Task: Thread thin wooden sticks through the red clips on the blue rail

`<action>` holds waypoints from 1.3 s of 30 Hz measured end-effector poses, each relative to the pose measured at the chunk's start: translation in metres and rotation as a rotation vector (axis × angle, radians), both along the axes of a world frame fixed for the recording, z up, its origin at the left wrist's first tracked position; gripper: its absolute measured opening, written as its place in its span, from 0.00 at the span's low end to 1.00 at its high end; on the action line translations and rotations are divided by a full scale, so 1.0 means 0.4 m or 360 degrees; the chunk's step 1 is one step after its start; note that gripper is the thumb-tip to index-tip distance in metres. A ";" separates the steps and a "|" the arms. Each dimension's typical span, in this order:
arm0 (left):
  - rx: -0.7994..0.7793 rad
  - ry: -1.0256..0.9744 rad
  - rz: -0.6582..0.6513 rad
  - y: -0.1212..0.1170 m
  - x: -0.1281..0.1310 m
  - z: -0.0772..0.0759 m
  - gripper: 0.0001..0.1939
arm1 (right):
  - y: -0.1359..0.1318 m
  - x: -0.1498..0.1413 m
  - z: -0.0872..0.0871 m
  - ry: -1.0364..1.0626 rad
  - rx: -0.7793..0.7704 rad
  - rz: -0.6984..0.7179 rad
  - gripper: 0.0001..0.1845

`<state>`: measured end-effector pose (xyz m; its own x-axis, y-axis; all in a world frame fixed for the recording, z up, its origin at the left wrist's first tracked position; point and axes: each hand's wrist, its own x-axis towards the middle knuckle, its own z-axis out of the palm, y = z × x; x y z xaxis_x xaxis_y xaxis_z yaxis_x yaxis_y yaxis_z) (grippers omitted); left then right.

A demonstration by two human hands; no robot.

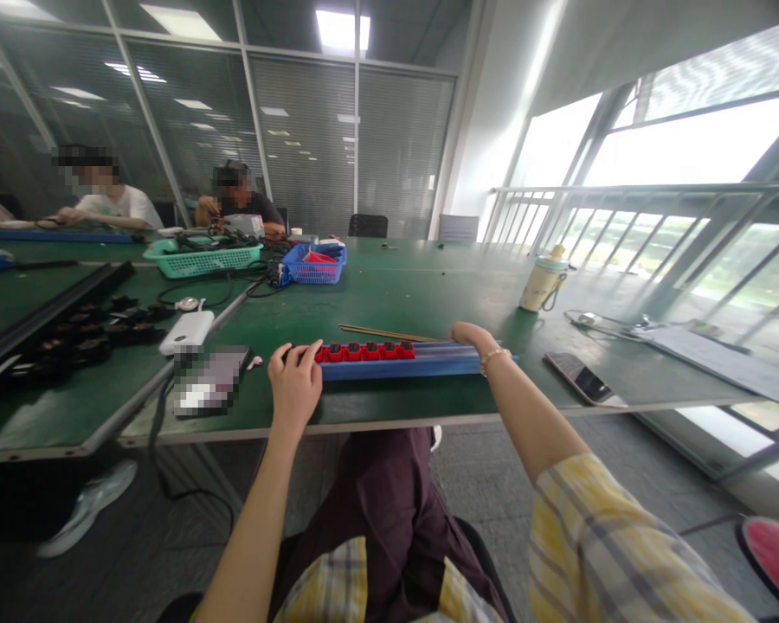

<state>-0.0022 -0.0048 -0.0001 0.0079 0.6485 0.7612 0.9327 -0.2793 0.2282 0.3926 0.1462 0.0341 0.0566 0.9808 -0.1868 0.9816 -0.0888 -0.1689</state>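
Note:
A long blue tray (395, 370) lies lengthwise on the green table in front of me. Several red blocks (371, 351) with black parts on top sit in a row in its left half, and the right half shows a bare pale channel. My left hand (297, 381) is closed round the tray's left end, fingers curled over the top beside a small dark part. At the right end, my right hand (473, 336) bends over the tray, its fingers hidden from view. Behind the tray lie thin brass-coloured rods (389, 332).
Left of me are a phone (214, 381), an earbud (254, 362), a white power bank (187, 333) and black parts (113, 320). Green (201, 261) and blue baskets (315, 266) stand farther back. A bottle (542, 281) and another phone (582, 378) are right. Two people sit opposite.

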 end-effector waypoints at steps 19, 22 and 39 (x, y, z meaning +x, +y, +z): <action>0.0045 0.0014 0.0001 0.004 -0.001 -0.006 0.22 | -0.014 0.054 -0.073 0.0239 0.0572 0.0270 0.16; 0.0041 0.0015 0.0001 0.003 -0.002 -0.006 0.22 | -0.021 0.055 -0.081 0.0340 0.0729 0.0402 0.15; 0.0042 0.0007 -0.0011 0.002 -0.006 -0.001 0.22 | -0.165 0.011 -0.068 0.0392 0.1992 0.0261 0.15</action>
